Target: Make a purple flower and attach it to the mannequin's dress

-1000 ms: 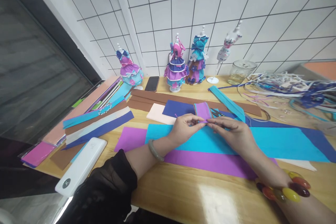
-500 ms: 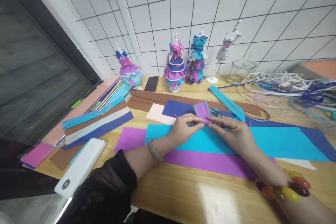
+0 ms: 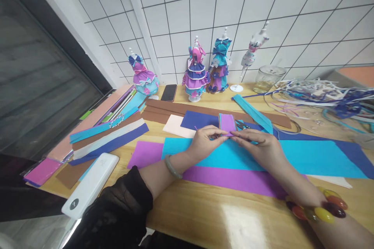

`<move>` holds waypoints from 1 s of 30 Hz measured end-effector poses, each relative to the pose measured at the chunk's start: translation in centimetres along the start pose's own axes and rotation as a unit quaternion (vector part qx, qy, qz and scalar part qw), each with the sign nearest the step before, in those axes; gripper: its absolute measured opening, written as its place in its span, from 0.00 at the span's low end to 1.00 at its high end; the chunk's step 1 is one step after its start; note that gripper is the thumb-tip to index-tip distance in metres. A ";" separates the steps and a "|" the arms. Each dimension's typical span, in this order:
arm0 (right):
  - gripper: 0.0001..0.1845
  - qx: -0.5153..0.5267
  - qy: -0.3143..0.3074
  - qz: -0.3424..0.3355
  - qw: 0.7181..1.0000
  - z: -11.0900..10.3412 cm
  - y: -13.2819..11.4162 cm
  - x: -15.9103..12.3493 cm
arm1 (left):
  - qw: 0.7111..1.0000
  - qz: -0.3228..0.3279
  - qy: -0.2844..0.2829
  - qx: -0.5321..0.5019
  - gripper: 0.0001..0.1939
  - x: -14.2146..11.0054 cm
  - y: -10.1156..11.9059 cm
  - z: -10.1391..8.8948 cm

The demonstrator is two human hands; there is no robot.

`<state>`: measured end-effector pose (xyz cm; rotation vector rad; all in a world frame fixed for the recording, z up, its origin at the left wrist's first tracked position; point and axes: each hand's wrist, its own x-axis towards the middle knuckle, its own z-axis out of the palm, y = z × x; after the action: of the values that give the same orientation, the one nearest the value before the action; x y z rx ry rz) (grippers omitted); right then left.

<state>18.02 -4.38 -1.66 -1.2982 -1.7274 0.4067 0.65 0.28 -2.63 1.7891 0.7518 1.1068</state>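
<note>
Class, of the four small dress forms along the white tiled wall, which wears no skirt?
The white dress form with coloured patches, farthest right, beside the clear glass jar; the other three dress forms wear colourful fabric skirts.

the left hand [image 3: 205,143] and the right hand [image 3: 261,148] partly hide the purple piece's [image 3: 227,123] lower edge; the dark tool [image 3: 241,125] beside it is too small to identify

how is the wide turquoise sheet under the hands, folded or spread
Spread: the turquoise sheet lies flat and long, partly over the purple sheet. Whether it is doubled, I cannot tell.
</note>
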 end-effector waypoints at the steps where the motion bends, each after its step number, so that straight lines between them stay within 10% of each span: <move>1: 0.10 0.002 -0.001 -0.001 1.000 0.0 0.0 0.0 | 1.000 0.000 -0.001 0.000 0.10 0.0 0.0 0.0; 30: 0.08 0.004 -0.017 -0.018 1.000 -0.2 0.3 0.1 | 1.000 0.011 0.000 0.012 0.10 0.0 0.0 -0.1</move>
<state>18.31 -4.25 -1.72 -1.2580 -1.7730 0.4170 0.52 0.33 -2.61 1.8208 0.7492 1.1169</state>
